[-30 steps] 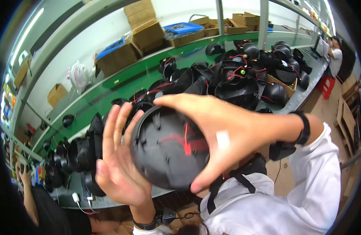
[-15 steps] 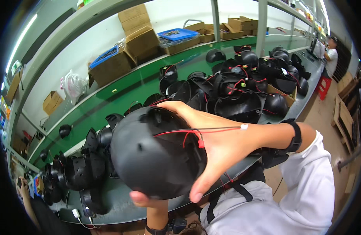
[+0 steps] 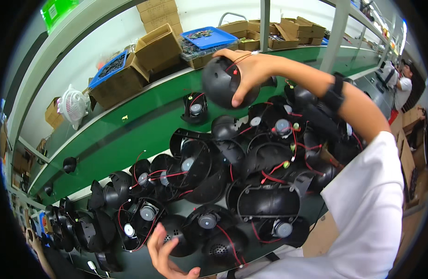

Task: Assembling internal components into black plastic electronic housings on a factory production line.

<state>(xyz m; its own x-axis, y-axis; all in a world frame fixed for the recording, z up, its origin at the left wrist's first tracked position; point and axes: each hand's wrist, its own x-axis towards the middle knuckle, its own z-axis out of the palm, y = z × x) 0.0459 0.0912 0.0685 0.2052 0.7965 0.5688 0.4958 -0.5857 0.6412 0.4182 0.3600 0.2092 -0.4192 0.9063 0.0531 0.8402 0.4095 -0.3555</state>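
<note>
My right hand is closed on a round black plastic housing and holds it raised above the green conveyor belt. A small red connector and thin wires show on the housing by my fingers. Down at the near table edge, my left hand is open with its fingers spread and nothing in it. Beside those fingers lies a black shell with a perforated patch. Several black half-shells with round speakers and red wires crowd the table around it.
Behind the belt stand cardboard boxes, blue trays of small parts and a white fan. A metal shelf post rises at the right. Other black shells sit on the belt. A person is at the far right.
My right hand has carried the black housing up and away, over the belt. My left hand has let go of it and is now apart, low by the near edge.
</note>
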